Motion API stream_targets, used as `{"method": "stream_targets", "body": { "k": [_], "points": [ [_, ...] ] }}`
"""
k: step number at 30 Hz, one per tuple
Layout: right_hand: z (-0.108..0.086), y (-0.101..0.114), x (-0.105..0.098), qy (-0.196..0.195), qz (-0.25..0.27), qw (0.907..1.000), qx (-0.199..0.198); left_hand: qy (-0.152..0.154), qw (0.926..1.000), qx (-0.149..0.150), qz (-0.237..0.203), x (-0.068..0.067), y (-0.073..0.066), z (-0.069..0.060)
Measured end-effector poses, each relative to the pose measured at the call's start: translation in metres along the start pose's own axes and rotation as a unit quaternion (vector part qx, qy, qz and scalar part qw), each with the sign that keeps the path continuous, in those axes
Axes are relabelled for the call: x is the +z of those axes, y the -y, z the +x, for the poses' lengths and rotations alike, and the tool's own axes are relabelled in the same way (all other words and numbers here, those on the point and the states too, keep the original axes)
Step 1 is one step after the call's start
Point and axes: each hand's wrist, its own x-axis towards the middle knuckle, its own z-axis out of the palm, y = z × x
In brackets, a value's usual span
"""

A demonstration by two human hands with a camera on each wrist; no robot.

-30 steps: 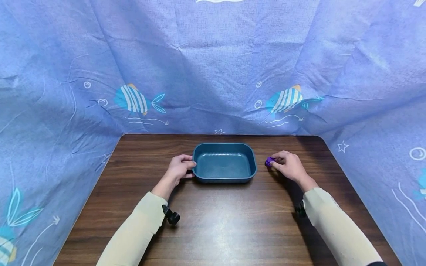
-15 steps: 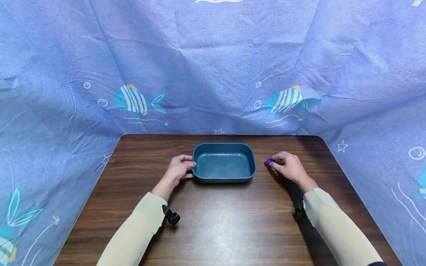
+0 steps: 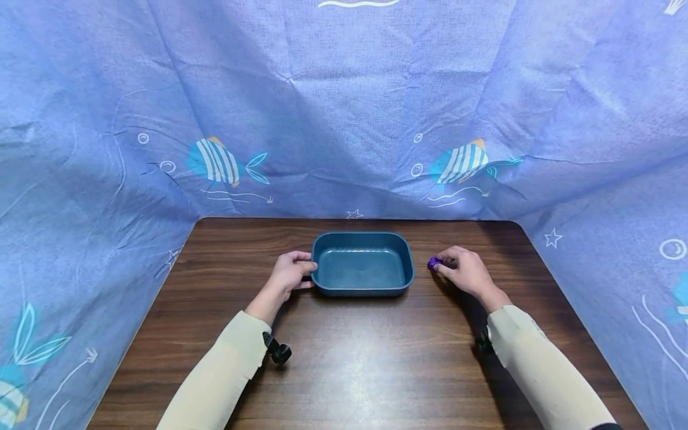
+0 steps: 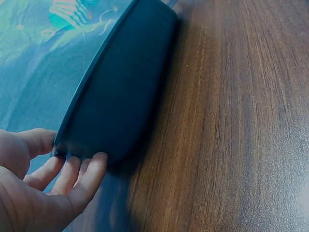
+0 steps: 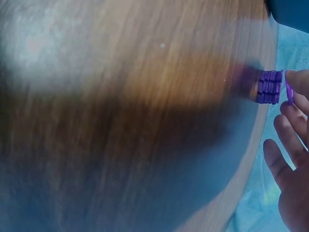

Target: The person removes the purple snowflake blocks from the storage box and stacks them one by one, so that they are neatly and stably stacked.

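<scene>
A dark teal rectangular tub [image 3: 362, 291] with rounded corners sits on the table, and its inside shows nothing in it. My left hand [image 3: 290, 272] grips the tub's left end, thumb at the rim. In the left wrist view, the other fingers [image 4: 91, 176] lie against the outside of the end wall. To the right of the tub, my right hand [image 3: 466, 270] pinches a small purple ridged object [image 3: 434, 262] at the tabletop. The right wrist view shows stacked purple ridges [image 5: 269, 87] and a thin purple part [image 5: 289, 93] under the thumb; its exact kind is unclear.
A brown wood-grain table [image 3: 333, 352] with rounded far corners lies beneath both hands. Blue fish-print cloth [image 3: 344, 119] hangs behind it and along both sides. Black wrist cameras [image 3: 278, 349] are strapped at the cuffs.
My right hand and the purple object have shifted very slightly left, towards the tub. My left hand and the tub look the same.
</scene>
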Motion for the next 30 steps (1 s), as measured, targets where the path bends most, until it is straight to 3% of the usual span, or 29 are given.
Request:
{"method": "stream_targets", "body": {
  "k": [15, 30],
  "points": [
    [0.0008, 0.0013, 0.001, -0.009, -0.014, 0.9998, 0.013, 0.0, 1.0, 0.001, -0.001, 0.0001, -0.0019, 0.0],
    [-0.0009, 0.0024, 0.0019, 0.013, -0.016, 0.9991, 0.036, 0.001, 1.0, 0.003, 0.002, -0.0011, 0.0015, 0.0007]
  ]
}}
